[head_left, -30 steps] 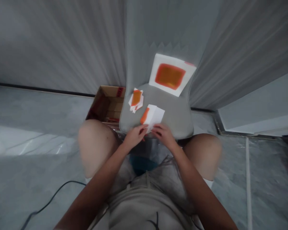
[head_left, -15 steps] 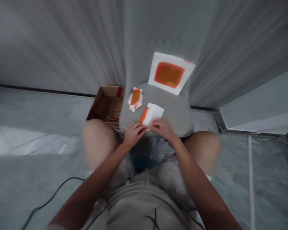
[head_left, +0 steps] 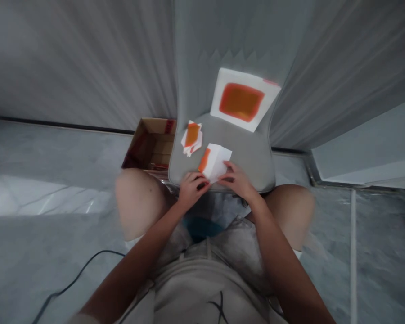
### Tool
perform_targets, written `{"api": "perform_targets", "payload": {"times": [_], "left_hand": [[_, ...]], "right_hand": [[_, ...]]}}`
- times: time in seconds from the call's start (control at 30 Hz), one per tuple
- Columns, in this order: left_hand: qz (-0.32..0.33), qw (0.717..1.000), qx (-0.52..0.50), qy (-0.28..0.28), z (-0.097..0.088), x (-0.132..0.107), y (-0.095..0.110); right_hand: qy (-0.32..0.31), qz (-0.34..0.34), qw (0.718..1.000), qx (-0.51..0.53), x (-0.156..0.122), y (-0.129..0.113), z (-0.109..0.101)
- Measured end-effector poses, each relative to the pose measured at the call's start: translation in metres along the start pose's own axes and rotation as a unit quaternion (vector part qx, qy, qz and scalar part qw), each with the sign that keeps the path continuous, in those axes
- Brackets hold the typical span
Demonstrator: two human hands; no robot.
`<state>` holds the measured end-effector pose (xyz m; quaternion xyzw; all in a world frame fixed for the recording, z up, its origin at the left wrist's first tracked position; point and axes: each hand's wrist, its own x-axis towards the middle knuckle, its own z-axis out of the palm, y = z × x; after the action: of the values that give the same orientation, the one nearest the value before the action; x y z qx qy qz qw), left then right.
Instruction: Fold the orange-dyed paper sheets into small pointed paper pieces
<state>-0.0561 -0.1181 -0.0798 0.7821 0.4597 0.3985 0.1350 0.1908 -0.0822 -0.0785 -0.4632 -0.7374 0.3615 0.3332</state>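
A folded white paper [head_left: 216, 162] with an orange strip along its left side lies on the grey padded chair seat [head_left: 249, 157]. My left hand [head_left: 192, 191] holds its lower left corner, and my right hand [head_left: 238, 182] grips its lower right edge. Up and to the left is a small pile of white paper scraps [head_left: 191, 136] topped with orange. Beyond, a white sheet with a blurred orange square [head_left: 245, 99] leans against the chair back [head_left: 202, 54]. Neither of those is touched.
An open cardboard box [head_left: 151, 146] with red markings sits beyond my left knee [head_left: 138, 202], against the seat's left side. Grey draped fabric [head_left: 87, 67] hangs behind the chair. A black cable [head_left: 84, 270] lies on the grey floor at lower left.
My right hand has shifted right along the paper's lower edge, widening the gap between my hands. The paper has turned slightly, and the view has tilted a little.
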Motion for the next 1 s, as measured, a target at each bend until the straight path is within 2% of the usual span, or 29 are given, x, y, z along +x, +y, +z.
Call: {"api": "perform_targets", "payload": {"times": [0.2, 0.33, 0.57, 0.87, 1.0], "left_hand": [[-0.014, 1.0, -0.002, -0.006, -0.001, 0.001, 0.0], [-0.018, 0.999, 0.011, -0.025, -0.002, 0.003, 0.004], [-0.043, 0.997, 0.051, -0.025, 0.001, 0.001, 0.01], [-0.008, 0.996, 0.093, 0.004, 0.008, -0.007, 0.011], [0.008, 0.994, 0.109, -0.005, 0.01, -0.011, 0.011]], "right_hand": [[-0.011, 0.01, 1.0, 0.009, -0.003, 0.003, -0.004], [0.0, -0.005, 1.0, -0.03, -0.002, 0.001, -0.003], [0.063, -0.005, 0.994, -0.087, -0.001, -0.003, 0.01], [0.1, 0.0, 0.987, -0.123, 0.001, -0.003, 0.018], [0.107, 0.002, 0.985, -0.132, 0.002, -0.005, 0.02]]}}
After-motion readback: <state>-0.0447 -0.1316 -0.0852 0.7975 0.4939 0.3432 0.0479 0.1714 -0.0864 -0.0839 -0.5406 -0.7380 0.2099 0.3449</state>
